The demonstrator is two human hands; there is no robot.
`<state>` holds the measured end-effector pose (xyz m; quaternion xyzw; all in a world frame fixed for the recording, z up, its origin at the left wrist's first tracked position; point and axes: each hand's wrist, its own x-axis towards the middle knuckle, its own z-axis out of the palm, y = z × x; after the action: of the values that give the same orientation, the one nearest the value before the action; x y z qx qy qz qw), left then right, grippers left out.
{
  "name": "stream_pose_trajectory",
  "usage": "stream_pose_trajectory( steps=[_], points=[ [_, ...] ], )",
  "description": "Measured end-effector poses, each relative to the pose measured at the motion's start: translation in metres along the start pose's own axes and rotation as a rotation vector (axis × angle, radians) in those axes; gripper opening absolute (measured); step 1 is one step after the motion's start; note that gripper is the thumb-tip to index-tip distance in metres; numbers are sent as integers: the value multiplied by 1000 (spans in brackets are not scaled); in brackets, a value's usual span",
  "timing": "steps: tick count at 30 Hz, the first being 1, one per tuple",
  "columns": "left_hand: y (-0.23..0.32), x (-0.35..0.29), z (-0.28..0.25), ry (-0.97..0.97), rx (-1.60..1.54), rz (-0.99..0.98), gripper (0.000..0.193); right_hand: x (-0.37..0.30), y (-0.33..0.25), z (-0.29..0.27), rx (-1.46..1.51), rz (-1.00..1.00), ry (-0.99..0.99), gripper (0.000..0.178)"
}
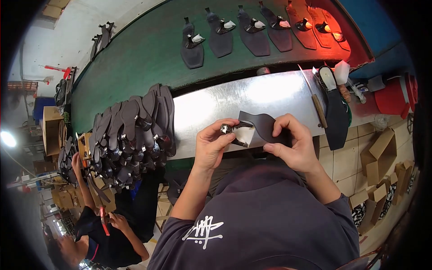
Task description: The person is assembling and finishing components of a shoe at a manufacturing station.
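Over the near edge of the metal work surface, my left hand (212, 143) pinches a glossy black shoe strap (238, 143) with a pale lining. A small shiny piece shows at the fingertips. My right hand (294, 143) is closed on the wide end of a dark shoe sole (265, 124), thumb below and fingers above. The sole is curved, and its narrow end reaches over to the strap beside my left fingers. Whether sole and strap are joined cannot be made out, as my left fingers cover that spot.
Piled dark soles with straps (130, 130) lie to the left. Several soles stand in a row on the green belt (148, 54), reddish-lit at right. A wooden-handled tool (318, 110) and black sole (336, 117) lie right. Cardboard boxes (379, 155) sit on the floor. A co-worker (112, 234) works at lower left.
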<state>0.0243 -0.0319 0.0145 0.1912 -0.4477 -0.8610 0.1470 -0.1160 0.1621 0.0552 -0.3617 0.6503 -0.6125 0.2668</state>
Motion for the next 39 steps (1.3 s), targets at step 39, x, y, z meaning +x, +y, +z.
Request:
stream_pose_trajectory(
  steps=[39],
  points=[
    [-2, 5, 7, -51, -96, -34, 36, -9, 15, 16, -60, -95, 73, 39]
  ],
)
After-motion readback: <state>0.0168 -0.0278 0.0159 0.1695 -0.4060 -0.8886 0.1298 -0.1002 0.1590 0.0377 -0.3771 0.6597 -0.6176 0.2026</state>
